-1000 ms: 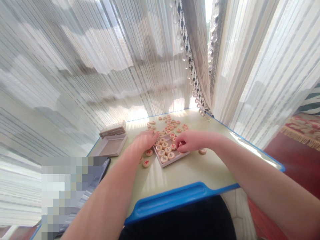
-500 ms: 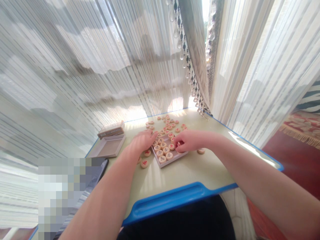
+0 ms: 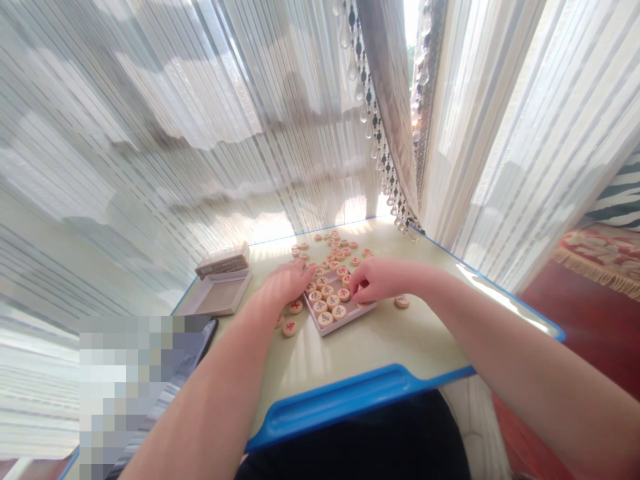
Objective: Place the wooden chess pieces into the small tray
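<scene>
A shallow box [image 3: 349, 317] holds several round wooden pieces with black or red characters, such as a black-marked piece [image 3: 339, 313] near its front corner. My left hand [image 3: 290, 280] rests at the box's left edge, its fingers apart and nothing visibly in them. Over the right side of the box is my right hand [image 3: 369, 280], with its fingers curled together; whatever they hold, if anything, is hidden. Just left of the box lies a red-marked piece [image 3: 289, 326]. Another piece [image 3: 402, 301] sits on the table to the right of my right hand.
Several more pieces are scattered behind the box, one a red-marked piece [image 3: 355, 261]. At the left stand an open box lid [image 3: 220, 295] and a flat stacked box [image 3: 223, 260]. A blue-edged table [image 3: 425, 340] fronts striped curtains [image 3: 225, 100].
My right hand has shifted very slightly, with its fingertips still at the box's right side. My left hand and the pieces look nearly the same.
</scene>
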Tool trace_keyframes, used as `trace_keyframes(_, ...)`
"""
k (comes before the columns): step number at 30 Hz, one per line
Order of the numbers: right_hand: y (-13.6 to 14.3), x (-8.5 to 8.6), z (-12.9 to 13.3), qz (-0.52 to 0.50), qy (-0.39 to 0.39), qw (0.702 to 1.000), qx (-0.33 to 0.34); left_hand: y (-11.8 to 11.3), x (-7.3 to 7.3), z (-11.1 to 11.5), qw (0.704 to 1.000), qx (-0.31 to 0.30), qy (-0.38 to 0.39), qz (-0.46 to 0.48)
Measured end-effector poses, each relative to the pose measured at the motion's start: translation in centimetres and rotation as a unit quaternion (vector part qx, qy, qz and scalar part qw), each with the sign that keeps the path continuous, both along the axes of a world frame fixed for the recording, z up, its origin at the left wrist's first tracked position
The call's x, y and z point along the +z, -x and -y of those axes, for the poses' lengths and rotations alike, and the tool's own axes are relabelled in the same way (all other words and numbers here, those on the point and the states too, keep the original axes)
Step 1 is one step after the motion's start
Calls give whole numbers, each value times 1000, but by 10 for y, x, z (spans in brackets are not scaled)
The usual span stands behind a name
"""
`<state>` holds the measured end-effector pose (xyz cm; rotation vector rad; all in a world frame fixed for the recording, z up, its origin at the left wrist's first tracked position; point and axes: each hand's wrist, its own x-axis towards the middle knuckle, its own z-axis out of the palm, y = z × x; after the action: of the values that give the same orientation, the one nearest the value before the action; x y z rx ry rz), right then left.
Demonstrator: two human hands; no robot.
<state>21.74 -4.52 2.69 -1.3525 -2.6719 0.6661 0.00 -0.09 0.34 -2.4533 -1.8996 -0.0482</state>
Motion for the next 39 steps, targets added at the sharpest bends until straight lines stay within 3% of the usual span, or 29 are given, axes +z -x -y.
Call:
trace_keyframes(10,-1,3,-3,-28,-92,995,-18,1,-2,-1,1000,-2,-1,-1)
trace_keyframes(17,0,4,1,-13,-16,1000,-2,1,-1,-2,1000,2,1,0)
trace_keyframes(30,-1,2,1,-1,2,1000,19,4,-4,-4,999,-5,-2,35)
trace_keyframes(39,-5,0,-4,-11,19,1000,-14,4,-6,-6,1000,-5,-6,22)
